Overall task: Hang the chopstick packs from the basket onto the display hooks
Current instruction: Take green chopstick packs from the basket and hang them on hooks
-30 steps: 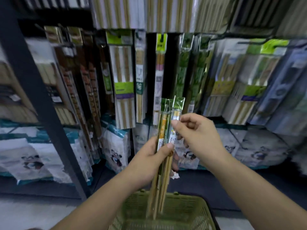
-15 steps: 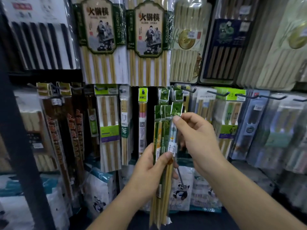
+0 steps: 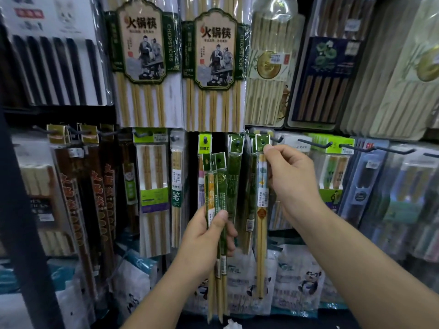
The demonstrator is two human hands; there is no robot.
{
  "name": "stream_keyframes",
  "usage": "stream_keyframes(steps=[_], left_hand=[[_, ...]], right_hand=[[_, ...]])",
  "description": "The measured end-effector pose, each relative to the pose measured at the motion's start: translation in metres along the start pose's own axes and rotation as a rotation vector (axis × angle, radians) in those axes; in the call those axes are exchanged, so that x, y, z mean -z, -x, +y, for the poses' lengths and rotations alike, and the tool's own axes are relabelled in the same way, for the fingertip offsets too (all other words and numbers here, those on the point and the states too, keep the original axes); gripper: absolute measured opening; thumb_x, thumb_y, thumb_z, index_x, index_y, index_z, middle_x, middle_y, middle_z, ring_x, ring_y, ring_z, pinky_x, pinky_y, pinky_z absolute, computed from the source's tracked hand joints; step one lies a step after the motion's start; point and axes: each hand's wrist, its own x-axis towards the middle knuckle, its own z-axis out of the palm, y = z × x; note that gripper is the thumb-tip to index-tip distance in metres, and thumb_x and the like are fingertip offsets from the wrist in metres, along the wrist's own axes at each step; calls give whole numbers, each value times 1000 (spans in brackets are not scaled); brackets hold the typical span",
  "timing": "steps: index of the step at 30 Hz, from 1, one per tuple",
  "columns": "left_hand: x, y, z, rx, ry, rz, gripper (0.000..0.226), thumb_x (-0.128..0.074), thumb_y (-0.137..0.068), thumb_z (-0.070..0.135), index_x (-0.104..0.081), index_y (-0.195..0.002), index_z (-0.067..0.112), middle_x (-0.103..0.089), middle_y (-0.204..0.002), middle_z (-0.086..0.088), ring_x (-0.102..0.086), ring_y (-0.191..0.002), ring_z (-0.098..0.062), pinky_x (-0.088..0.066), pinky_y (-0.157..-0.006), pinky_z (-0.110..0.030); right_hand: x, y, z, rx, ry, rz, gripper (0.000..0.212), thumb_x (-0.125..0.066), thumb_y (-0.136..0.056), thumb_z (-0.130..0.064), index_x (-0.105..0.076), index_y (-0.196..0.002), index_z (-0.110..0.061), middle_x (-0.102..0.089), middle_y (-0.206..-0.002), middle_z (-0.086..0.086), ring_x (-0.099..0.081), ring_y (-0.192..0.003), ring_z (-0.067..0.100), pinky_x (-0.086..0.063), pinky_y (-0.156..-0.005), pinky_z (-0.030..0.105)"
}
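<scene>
Nearest the camera, the left hand (image 3: 204, 238) holds a bundle of packs (image 3: 215, 186) upright. Its fingers are curled round the middle of the sleeves and the thumb is pressed flat across the front. The bamboo tips hang below the fist and the green header cards stand above it.

A little further out and to the right, the right hand (image 3: 293, 184) holds a single pack (image 3: 261, 222) up against the rack. Thumb and forefinger pinch the edge of its header card (image 3: 262, 141) and the other fingers are curled loosely behind. The pack hangs straight down from that pinch, well apart from the bundle.

Just beside the card, a dark hook (image 3: 278, 138) juts out from the display, with its upturned tip to the right of the header. The card's punched hole may be on the peg already, but the fingers and the glare on the plastic make it hard to tell.

The step in hand looks like hanging this one pack. The next move calls for lining the hole up with the hook tip, sliding the card back along the peg, and letting go only once the pack hangs by itself. The right hand can then take another pack from the bundle.

Behind, similar green packs (image 3: 235, 176) hang on the neighbouring peg, and large hotpot chopstick packs (image 3: 215, 55) fill the row above.
</scene>
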Motion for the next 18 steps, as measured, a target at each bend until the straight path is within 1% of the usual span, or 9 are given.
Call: stream_keyframes(steps=[3,6,9,11,13,14,16,18], left_hand=[[-1,1,-1,16,12,-13,18,-48,-107,27,-52,-105,10,-67,-78,-5,-62,-62,-22,-56,-59,-31],[-3,2,-4,22,25,-18,18,-48,-107,26,-53,-104,9,-67,-77,-4,-62,-63,-22,-55,-59,-30],[-4,2,-5,30,34,-19,20,-48,-107,25,-53,-103,7,-67,-76,-3,-62,-62,-21,-55,-59,-30],[-4,2,-5,30,38,-20,21,-48,-107,25,-53,-103,6,-67,-75,-3,-63,-62,-22,-55,-59,-30],[-3,2,-4,28,41,-20,22,-49,-106,26,-54,-102,5,-68,-74,-5,-63,-62,-23,-55,-58,-30],[-3,2,-4,29,40,-21,22,-50,-106,26,-55,-102,4,-68,-74,-5,-64,-62,-23,-55,-58,-30],[-3,2,-4,31,35,-17,22,-52,-106,25,-56,-102,4,-69,-74,-5,-64,-63,-22,-55,-58,-30],[-4,2,-3,32,29,-10,22,-53,-104,26,-58,-103,4,-70,-74,-3,-64,-63,-22,-56,-58,-30]], right_hand=[[0,-4,4,-3,17,4,31,-60,-101,-30,-66,-75,-14,-32,-62,8,-32,-51,12,-36,-48,20],[0,-6,7,2,17,19,30,-60,-100,-29,-65,-76,-11,-31,-64,9,-32,-51,12,-37,-47,15],[-2,-8,8,2,22,31,33,-60,-100,-29,-63,-72,-11,-33,-65,8,-32,-53,13,-36,-46,16],[-2,-10,7,4,28,46,34,-60,-100,-28,-61,-71,-10,-30,-61,5,-30,-51,12,-34,-45,16],[-2,-12,7,14,38,57,35,-60,-99,-25,-56,-73,-2,-27,-56,-3,-27,-51,11,-37,-47,13],[-2,-13,8,21,46,59,36,-59,-99,-24,-53,-72,-1,-26,-54,-6,-26,-50,10,-39,-50,9],[-2,-14,10,34,54,56,37,-59,-98,-22,-49,-68,-3,-25,-52,-9,-25,-49,9,-40,-54,5],[-2,-17,14,42,66,56,36,-60,-97,-20,-49,-68,-1,-29,-51,-9,-28,-48,8,-42,-57,2]])
